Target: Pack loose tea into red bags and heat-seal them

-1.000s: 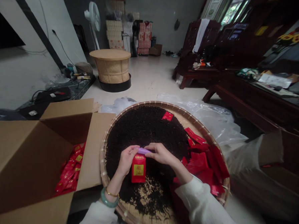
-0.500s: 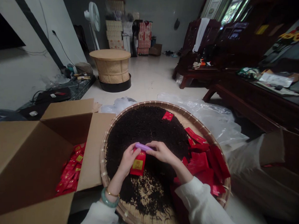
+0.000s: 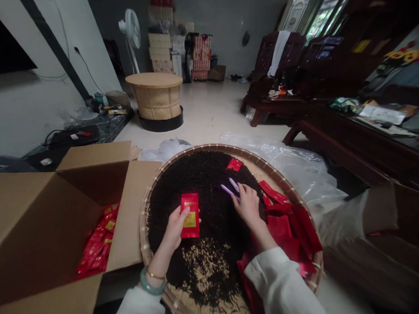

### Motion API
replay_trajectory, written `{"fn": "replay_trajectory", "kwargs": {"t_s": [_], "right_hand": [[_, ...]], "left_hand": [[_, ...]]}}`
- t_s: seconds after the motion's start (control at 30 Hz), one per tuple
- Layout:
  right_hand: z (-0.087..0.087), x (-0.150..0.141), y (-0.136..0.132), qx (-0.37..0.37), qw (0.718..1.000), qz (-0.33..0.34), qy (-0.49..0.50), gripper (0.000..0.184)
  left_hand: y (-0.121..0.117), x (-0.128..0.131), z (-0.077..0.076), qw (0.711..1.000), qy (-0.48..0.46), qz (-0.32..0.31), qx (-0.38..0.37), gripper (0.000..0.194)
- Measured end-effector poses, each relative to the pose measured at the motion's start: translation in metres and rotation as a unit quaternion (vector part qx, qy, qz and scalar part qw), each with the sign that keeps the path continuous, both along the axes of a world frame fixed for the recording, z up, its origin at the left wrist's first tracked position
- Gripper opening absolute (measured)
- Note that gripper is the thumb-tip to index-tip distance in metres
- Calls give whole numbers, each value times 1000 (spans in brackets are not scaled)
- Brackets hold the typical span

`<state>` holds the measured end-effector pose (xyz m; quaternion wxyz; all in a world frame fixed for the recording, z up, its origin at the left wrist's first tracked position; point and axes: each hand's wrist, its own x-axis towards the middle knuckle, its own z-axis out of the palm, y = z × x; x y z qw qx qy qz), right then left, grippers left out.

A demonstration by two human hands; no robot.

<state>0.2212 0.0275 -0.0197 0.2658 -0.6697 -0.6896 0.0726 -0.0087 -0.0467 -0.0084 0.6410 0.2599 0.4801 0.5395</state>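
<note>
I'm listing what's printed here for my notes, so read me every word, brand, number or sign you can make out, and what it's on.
Red packet in the left hand: gold characters, probably "凤凰单丛", not sharp enough to be certain.
Its yellow panel: too small to read.
Red packets in the carton: too small.
Papers at right: too blurred.

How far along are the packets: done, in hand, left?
Probably done: the packet pile inside the carton; count unclear.
In hand: one labelled packet in the left hand; purple clip, open, in the right hand.
Apparently left: dark loose leaves and flat red packets on the round tray. Looks well short of finished.
</note>
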Motion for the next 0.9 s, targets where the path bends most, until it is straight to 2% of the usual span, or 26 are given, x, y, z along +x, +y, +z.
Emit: {"fn": "replay_trajectory", "kwargs": {"t_s": [0.07,0.13,0.2,0.27,0.33,0.5,0.57,0.63,0.7,0.8,0.87,0.9], "right_hand": [[0,-14,-10,18,996,68,62,44],[2,-35,-20,-39,969,177,168,44],[4,-56,-25,-107,933,221,263,43],[6,-70,-24,-146,906,217,333,35],[8,-76,-22,-159,898,191,363,24],[11,-79,-29,-137,913,180,340,17],[10,-82,-35,-176,900,178,357,20],[9,-82,-38,-233,874,168,392,26],[13,-78,-36,-259,854,159,423,29],[31,-71,-30,-212,848,125,469,29],[49,-76,-28,-156,836,103,516,28],[59,-83,-28,-131,821,107,546,28]], "left_hand": [[-1,1,0,1000,6,-12,4,55],[-1,2,1,999,20,-28,12,57],[-2,3,1,997,41,-56,15,59],[-3,3,1,994,66,-87,17,59],[-2,4,0,990,89,-103,24,55],[0,0,-5,991,123,-22,44,43],[0,-2,-7,989,140,-1,54,37],[0,-2,-8,987,146,5,61,35],[0,-2,-7,990,132,12,55,35],[3,-4,-5,994,80,65,30,39],[5,-7,-5,987,54,148,14,40],[6,-8,-5,982,47,184,9,38]]}}
